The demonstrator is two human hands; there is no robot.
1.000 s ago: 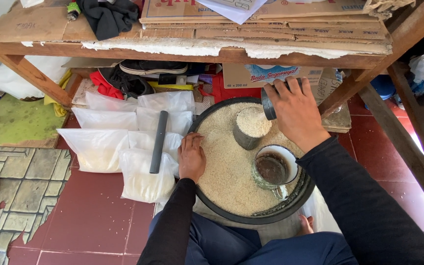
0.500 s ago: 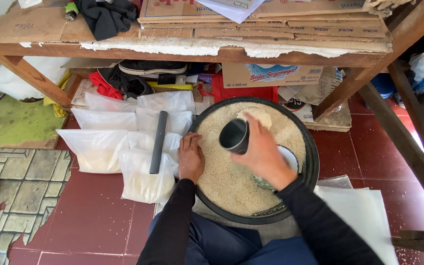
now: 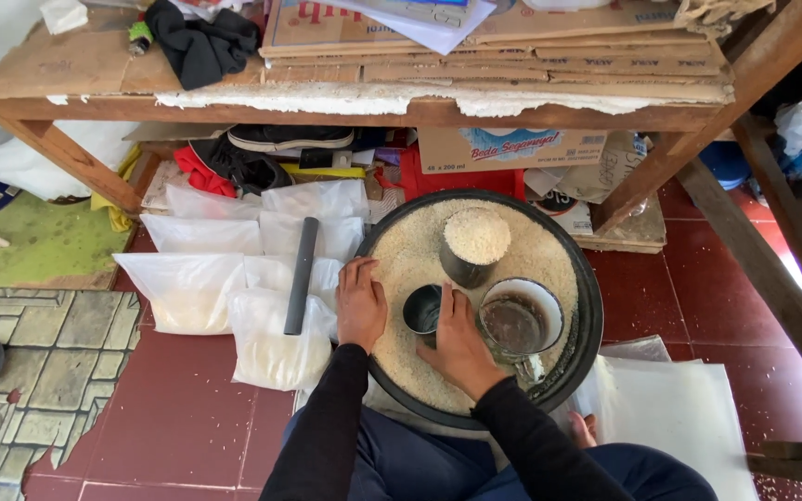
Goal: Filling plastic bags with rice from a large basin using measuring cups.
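A wide black basin (image 3: pixel 590 306) on my lap holds a bed of white rice (image 3: pixel 407 264). My right hand (image 3: pixel 458 340) grips a small dark cup (image 3: pixel 421 308) pressed into the rice near the middle. My left hand (image 3: pixel 361 301) rests on the basin's left rim, fingers curled over it. A dark tin (image 3: pixel 472 249) heaped with rice stands upright in the basin behind the cup. An enamel bowl (image 3: pixel 520 317) with a white rim lies in the rice to the right of my right hand.
Several filled clear plastic bags of rice (image 3: pixel 234 278) lie on the red tiled floor at left, a dark tube (image 3: pixel 300 275) across them. A wooden bench (image 3: pixel 401 102) stacked with cardboard stands ahead, shoes and boxes under it. Empty plastic bags (image 3: pixel 670 408) lie at right.
My right hand came down from the basin's far right rim with the small cup and pushed it into the rice at the centre. The heaped tin and the bowl are uncovered again.
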